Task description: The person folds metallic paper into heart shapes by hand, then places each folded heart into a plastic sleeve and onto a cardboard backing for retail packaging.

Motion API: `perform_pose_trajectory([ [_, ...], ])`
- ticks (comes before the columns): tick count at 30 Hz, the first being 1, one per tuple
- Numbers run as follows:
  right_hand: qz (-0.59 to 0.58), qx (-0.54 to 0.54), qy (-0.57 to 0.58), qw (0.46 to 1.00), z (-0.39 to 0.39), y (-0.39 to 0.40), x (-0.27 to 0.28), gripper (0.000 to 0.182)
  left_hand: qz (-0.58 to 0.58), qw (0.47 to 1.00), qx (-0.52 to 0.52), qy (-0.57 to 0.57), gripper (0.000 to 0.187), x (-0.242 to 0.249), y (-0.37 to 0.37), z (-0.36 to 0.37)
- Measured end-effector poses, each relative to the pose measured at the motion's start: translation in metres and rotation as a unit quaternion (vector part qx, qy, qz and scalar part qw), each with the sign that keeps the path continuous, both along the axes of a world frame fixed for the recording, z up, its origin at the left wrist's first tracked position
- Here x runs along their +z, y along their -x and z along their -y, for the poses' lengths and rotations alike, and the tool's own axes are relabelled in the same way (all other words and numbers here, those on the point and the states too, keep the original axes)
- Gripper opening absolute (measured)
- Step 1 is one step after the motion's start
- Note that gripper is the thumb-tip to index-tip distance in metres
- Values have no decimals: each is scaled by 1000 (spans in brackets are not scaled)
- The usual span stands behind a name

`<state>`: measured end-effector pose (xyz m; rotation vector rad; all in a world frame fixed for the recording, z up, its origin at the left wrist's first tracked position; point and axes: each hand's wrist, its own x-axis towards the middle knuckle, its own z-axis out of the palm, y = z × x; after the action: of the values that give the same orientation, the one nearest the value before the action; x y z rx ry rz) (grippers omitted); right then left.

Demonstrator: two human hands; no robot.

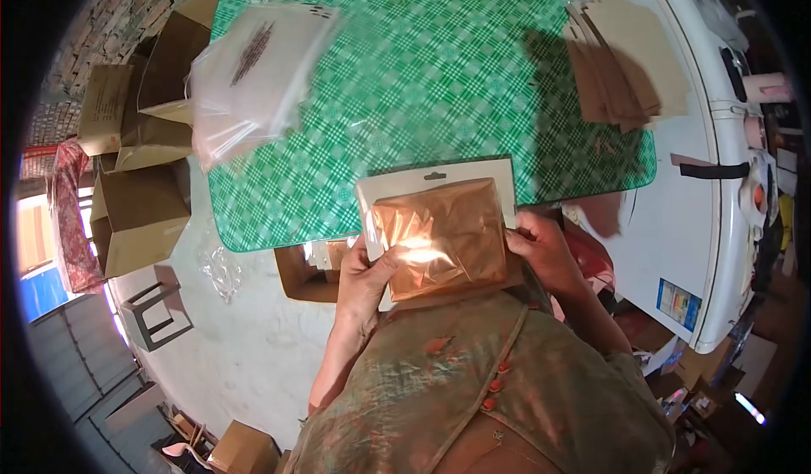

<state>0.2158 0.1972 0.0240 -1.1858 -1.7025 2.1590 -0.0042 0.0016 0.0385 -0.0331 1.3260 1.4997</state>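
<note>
Between my two hands is a folded copper-coloured foil sheet (460,220) lying on a white backing card (435,176) with a hang hole at its top. My left hand (365,275) grips the left edge, its thumb pressed on the shiny foil. At the right edge, my right hand (538,242) pinches the card between thumb and fingers. The card is held close to my body, over the near edge of the table with the green checked cover (439,77). Strong glare hides part of the foil.
Clear plastic bags (262,68) are piled at the table's left. Several beige cards (625,60) lie at the right. Open cardboard boxes (139,212) stand on the left, and another box (296,280) sits below the table edge. A white appliance (667,204) stands to the right.
</note>
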Motion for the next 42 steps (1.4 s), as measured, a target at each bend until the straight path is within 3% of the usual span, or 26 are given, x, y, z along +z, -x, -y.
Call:
perform_pose_trajectory([
  [4,16,39,-67,997,-10,-8,-13,12,53,998,-5,-36,55,4,8,9],
  [5,1,0,-66,998,-4,-7,-17,15,58,997,-18,-50,56,0,12,15],
  [7,1,-2,-57,998,-3,-4,-11,14,90,996,8,-10,56,-2,14,18],
  [11,3,5,-65,998,0,0,-8,16,48,999,-10,10,51,-1,14,13],
  [14,-3,9,-59,998,-2,2,-11,23,70,996,-9,-55,49,-1,17,16],
  [21,59,56,-104,991,-10,0,-8,17,60,997,-15,-48,38,-2,19,19],
  [22,24,8,-85,996,-1,12,2,24,12,998,-23,-52,32,-8,17,22],
  [25,61,40,-66,995,-6,-1,-8,20,-3,998,-53,-44,27,-18,13,33],
  [28,23,17,32,999,-2,-1,-5,14,-44,996,-70,-10,28,-43,10,43],
  [31,34,11,126,991,0,11,25,28,-40,996,-77,31,29,-49,11,50],
  [34,14,9,169,986,4,2,18,27,-10,997,-64,41,27,-32,11,43],
  [38,41,12,90,995,5,-1,6,24,8,1000,-21,11,20,-7,11,30],
  [42,42,41,29,998,1,-2,-1,24,-58,996,-66,-1,13,-13,16,35],
])
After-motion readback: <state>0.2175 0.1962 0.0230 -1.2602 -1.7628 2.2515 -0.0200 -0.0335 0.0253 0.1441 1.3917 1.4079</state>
